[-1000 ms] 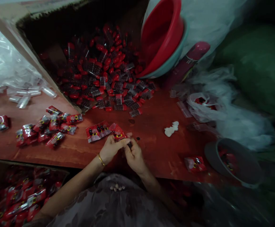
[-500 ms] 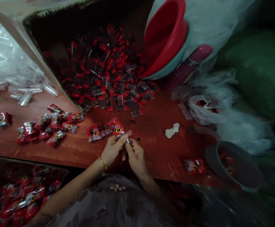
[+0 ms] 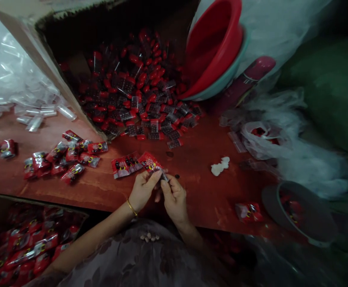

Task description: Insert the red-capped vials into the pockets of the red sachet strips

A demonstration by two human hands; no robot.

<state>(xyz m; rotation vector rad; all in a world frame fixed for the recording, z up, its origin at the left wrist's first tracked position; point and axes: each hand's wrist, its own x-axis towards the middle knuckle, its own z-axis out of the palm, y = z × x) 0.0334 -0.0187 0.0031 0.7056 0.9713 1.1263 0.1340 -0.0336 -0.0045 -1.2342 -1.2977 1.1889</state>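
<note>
My left hand (image 3: 142,188), a gold bangle on its wrist, pinches the near end of a strip of red printed packets (image 3: 135,163) that lies on the red table (image 3: 102,191). My right hand (image 3: 174,197) meets it at the same spot and grips a small clear item (image 3: 164,176) at the strip's end between thumb and fingers. Both hands hover just above the table's near edge, fingertips touching.
A tipped cardboard box (image 3: 36,52) spills red-capped clear tubes (image 3: 144,103) behind. Loose red packets (image 3: 63,159) lie left. Red and teal basins (image 3: 212,52), plastic bags (image 3: 281,143), a white scrap (image 3: 220,166), a grey bowl (image 3: 299,215) and a box of packets (image 3: 27,247) surround.
The hands stay together on the packet strip; the right hand's fingers have shifted slightly at its end. The view has drifted a little.
</note>
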